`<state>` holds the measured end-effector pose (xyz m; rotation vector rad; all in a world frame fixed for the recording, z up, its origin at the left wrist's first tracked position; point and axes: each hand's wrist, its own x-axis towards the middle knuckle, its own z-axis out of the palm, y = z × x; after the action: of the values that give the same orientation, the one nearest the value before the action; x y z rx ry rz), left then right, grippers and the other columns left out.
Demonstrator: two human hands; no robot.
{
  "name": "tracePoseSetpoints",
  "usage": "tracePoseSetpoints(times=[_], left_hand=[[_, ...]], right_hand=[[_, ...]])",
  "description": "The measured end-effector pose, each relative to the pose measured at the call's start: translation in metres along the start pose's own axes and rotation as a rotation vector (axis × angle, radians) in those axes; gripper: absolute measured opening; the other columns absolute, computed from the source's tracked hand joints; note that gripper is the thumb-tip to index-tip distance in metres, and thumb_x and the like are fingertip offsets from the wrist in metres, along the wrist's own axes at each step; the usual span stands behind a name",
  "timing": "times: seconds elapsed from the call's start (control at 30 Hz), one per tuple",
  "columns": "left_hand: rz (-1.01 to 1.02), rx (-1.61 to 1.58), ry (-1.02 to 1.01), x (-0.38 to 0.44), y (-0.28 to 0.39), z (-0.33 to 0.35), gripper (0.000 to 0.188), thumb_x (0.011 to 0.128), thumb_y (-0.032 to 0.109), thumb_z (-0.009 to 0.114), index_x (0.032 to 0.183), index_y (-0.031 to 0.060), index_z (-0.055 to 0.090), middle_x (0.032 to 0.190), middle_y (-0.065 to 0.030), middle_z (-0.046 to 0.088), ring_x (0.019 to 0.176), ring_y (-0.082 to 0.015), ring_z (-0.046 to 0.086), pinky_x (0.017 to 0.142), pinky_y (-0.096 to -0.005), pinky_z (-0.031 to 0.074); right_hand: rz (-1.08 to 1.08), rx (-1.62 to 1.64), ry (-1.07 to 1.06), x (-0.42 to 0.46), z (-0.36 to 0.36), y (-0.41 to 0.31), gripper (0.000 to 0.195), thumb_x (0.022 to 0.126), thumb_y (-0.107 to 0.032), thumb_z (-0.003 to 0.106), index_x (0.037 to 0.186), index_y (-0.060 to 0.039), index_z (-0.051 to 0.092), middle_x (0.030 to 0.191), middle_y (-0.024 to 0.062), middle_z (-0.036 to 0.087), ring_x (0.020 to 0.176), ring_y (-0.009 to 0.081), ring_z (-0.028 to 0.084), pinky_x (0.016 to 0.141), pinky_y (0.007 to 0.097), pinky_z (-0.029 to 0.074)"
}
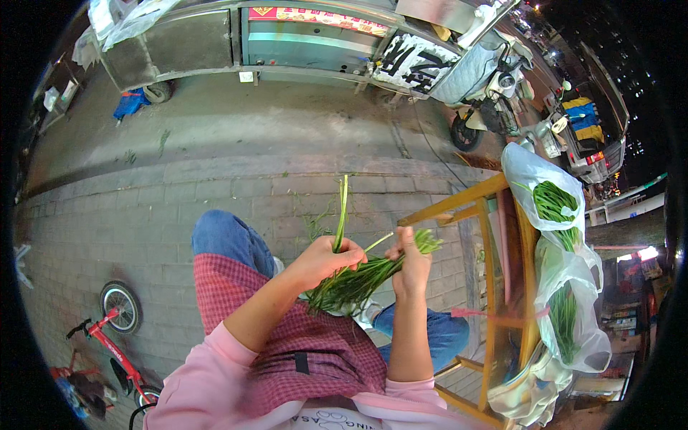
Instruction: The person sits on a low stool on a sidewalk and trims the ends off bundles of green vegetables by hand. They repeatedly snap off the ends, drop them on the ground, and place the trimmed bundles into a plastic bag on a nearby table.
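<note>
My left hand [329, 262] pinches a few pale green stalks [343, 209] that stick up past the fingers. Around a bunch of thin green leafy vegetable, likely Chinese chives [357, 282], my right hand [411, 264] is closed. The bunch's cut, lighter ends [428, 242] poke out beyond the right thumb, while its dark leaves hang toward my lap. One loose stalk [379, 242] slants between the two hands. Below them, a red checked apron [317, 349] covers my lap over blue jeans.
A wooden frame [486, 301] at right bears plastic bags [570, 301] of green vegetables. Green scraps [317, 220] lie on the paving. A red child's bike [115, 344] stands at left. Ahead are a metal stall [306, 45] and a parked scooter [484, 110].
</note>
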<state>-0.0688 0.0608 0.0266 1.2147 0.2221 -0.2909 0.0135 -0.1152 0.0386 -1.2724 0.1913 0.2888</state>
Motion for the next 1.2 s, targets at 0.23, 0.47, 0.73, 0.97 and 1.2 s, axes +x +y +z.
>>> tracePoseSetpoints(times=[0.23, 0.47, 0.73, 0.97, 1.2], left_hand=[[0.011, 0.024, 0.011, 0.003, -0.006, 0.002, 0.025, 0.086, 0.028, 0.068, 0.091, 0.0038, 0.069, 0.077, 0.001, 0.061, 0.065, -0.0058, 0.051, 0.056, -0.0218, 0.038], [0.027, 0.152, 0.01, 0.001, -0.002, 0.003, 0.024, 0.087, 0.028, 0.067, 0.09, 0.0043, 0.068, 0.08, 0.0002, 0.063, 0.066, -0.0066, 0.052, 0.06, -0.0233, 0.041], [0.291, 0.503, 0.213, 0.012, -0.04, 0.001, 0.024, 0.088, 0.026, 0.063, 0.097, 0.0035, 0.061, 0.081, -0.006, 0.059, 0.074, -0.0156, 0.055, 0.067, -0.0323, 0.045], [0.307, 0.643, 0.158, 0.004, -0.029, 0.014, 0.03, 0.089, 0.029, 0.064, 0.103, 0.0027, 0.062, 0.087, -0.0085, 0.062, 0.078, -0.0173, 0.059, 0.07, -0.0336, 0.048], [0.148, -0.045, 0.183, 0.005, -0.027, 0.011, 0.028, 0.088, 0.025, 0.067, 0.101, 0.001, 0.063, 0.081, -0.0008, 0.063, 0.062, -0.0058, 0.053, 0.053, -0.0214, 0.042]], right_hand=[[-0.009, -0.239, -0.147, -0.007, 0.002, 0.015, 0.025, 0.093, -0.023, 0.062, 0.1, 0.0019, 0.062, 0.066, 0.0, 0.052, 0.053, 0.0111, 0.049, 0.053, 0.0263, 0.043], [-0.006, -0.253, -0.171, -0.008, -0.001, 0.01, 0.022, 0.093, -0.022, 0.062, 0.092, -0.0003, 0.061, 0.08, 0.0041, 0.06, 0.059, 0.0114, 0.053, 0.054, 0.0268, 0.044], [-0.169, -0.18, -0.055, -0.005, 0.011, -0.014, 0.018, 0.09, -0.018, 0.066, 0.082, -0.0014, 0.064, 0.069, 0.0012, 0.059, 0.062, 0.0105, 0.054, 0.058, 0.026, 0.043], [-0.22, -0.467, -0.184, -0.002, 0.012, -0.007, 0.022, 0.087, -0.016, 0.07, 0.098, 0.003, 0.07, 0.066, -0.0028, 0.055, 0.056, 0.0053, 0.046, 0.05, 0.0212, 0.034], [-0.126, -0.356, -0.135, -0.002, 0.005, 0.001, 0.02, 0.085, -0.016, 0.072, 0.093, 0.0018, 0.07, 0.068, -0.002, 0.057, 0.055, 0.0079, 0.048, 0.051, 0.0227, 0.037]])
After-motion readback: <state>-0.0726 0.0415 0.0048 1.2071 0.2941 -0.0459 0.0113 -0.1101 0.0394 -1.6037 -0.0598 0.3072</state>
